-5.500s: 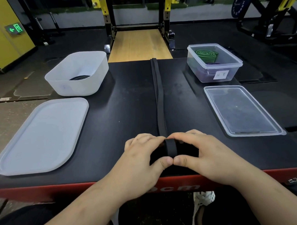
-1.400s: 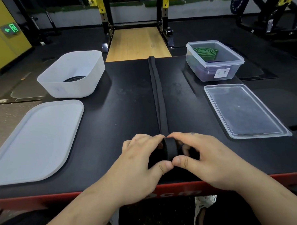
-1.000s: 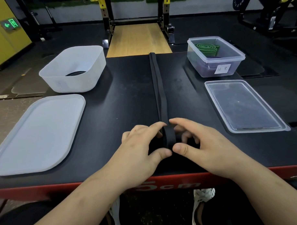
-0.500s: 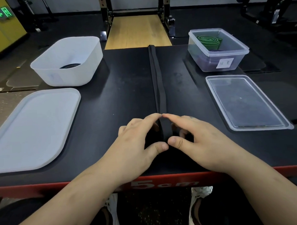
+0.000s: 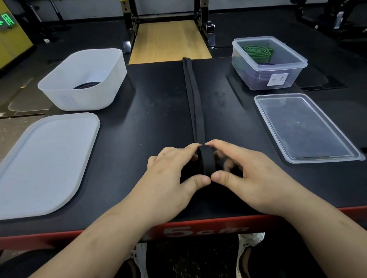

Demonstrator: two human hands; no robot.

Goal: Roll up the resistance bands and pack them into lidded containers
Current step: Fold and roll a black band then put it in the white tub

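Note:
A long black resistance band [image 5: 195, 105] lies straight down the middle of the black table, its far end at the table's back edge. Its near end is wound into a small upright roll [image 5: 206, 161]. My left hand [image 5: 175, 176] and my right hand [image 5: 246, 176] grip that roll from either side, thumbs meeting in front and fingertips on top. A white tub [image 5: 82, 80] at the back left holds a rolled black band [image 5: 87, 85]. A clear tub [image 5: 269, 63] at the back right holds a rolled green band [image 5: 256, 51] and a purple one.
A white lid [image 5: 40, 162] lies flat at the near left. A clear lid [image 5: 303, 128] lies at the right, in front of the clear tub. The table's red front edge runs under my wrists. Gym racks and a wooden platform stand beyond the table.
The roll has advanced a little along the band, away from me, and both hands moved with it. My head dipped, then rose slightly. Tubs and lids stayed put.

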